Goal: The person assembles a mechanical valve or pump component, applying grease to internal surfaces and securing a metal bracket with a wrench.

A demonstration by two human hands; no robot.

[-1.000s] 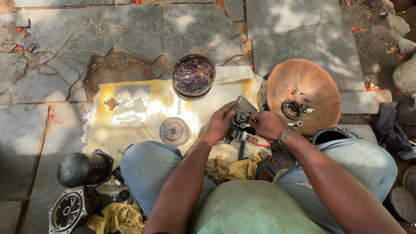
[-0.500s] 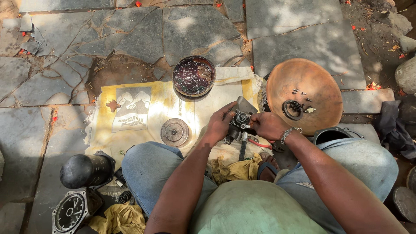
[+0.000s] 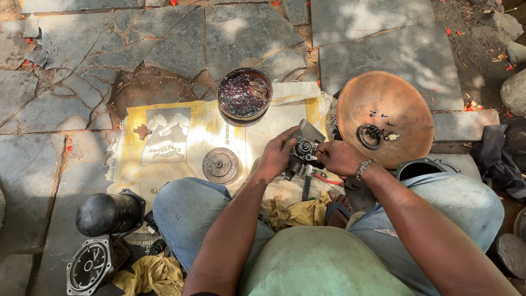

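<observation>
Both hands hold a small dark metal part (image 3: 303,152) just over the yellow sack (image 3: 181,137). The left hand (image 3: 278,156) wraps its side. The right hand (image 3: 337,158) pinches it. A dish (image 3: 245,93) sits on the sack's far edge.

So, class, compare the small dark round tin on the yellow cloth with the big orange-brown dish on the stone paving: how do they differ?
The small dark round tin is much smaller than the big orange-brown dish. The tin is dark and holds glossy dark stuff; the dish is rusty orange and holds a black ring and small loose bits. The tin sits mostly on the yellow cloth; the dish lies on the paving beside it. Both are round and open-topped.
</observation>
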